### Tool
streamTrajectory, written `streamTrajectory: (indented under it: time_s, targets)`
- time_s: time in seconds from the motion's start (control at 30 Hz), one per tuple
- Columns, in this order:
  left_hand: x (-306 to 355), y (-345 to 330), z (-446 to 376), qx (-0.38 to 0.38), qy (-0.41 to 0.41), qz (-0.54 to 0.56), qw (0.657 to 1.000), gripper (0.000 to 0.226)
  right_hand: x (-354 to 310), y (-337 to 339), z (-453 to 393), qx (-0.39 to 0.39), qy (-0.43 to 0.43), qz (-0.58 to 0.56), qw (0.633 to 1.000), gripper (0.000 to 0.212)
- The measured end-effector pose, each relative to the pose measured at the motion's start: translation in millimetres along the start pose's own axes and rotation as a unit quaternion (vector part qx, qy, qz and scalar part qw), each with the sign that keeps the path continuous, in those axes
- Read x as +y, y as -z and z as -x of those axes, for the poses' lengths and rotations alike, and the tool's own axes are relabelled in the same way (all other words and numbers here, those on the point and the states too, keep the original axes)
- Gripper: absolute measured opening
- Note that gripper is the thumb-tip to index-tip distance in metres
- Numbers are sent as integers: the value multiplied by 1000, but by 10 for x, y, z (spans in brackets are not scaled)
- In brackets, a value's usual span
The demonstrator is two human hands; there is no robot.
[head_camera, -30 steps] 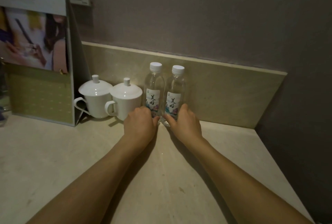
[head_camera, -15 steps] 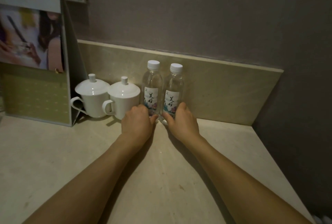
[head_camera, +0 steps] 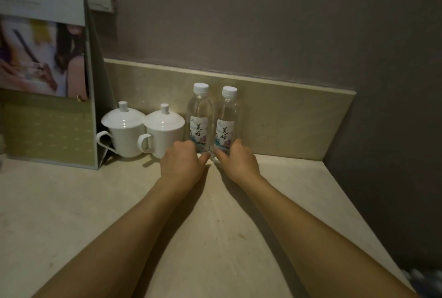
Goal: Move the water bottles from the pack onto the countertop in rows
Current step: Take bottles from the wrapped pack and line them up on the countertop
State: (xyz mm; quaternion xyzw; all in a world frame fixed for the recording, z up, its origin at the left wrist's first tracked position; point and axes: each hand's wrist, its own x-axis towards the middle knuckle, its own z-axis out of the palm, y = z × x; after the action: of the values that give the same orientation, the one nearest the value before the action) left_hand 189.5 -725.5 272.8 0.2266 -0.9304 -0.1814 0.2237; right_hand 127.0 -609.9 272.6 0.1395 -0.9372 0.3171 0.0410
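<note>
Two clear plastic water bottles stand upright, side by side, at twelve o'clock on the countertop (head_camera: 71, 202), close to the pale stone backsplash (head_camera: 287, 118). The left bottle (head_camera: 199, 116) and the right bottle (head_camera: 227, 118) each carry a white ribbed cap and a white label with black brush characters above a coloured floral band. The left hand (head_camera: 181, 166) curls its fingers round the left bottle's base; the right hand (head_camera: 239, 163) wraps the right bottle's base, thumbs nearly meeting. Both forearms stretch forward, bare. At ten o'clock sit two glossy white lidded cups (head_camera: 143, 130), beside a standing printed card (head_camera: 45, 77).
</note>
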Motion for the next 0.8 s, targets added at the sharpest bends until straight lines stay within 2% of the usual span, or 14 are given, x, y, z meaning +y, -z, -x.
streamTrajectory:
  time_s: [0.27, 0.5, 0.67, 0.8]
  targets:
    - [116, 79, 156, -9, -55, 25, 998, 34, 14, 129, 167, 6, -8, 9, 1000, 41]
    - [464, 100, 437, -9, -96, 24, 995, 33, 133, 551, 405, 25, 11, -13, 1000, 31]
    - [1033, 195, 700, -2, -130, 60, 990, 35, 426, 1091, 678, 81, 34, -43, 995, 30]
    - [1534, 137, 1080, 11, -139, 88, 986, 33, 837, 1572, 1022, 140, 47, -71, 986, 21]
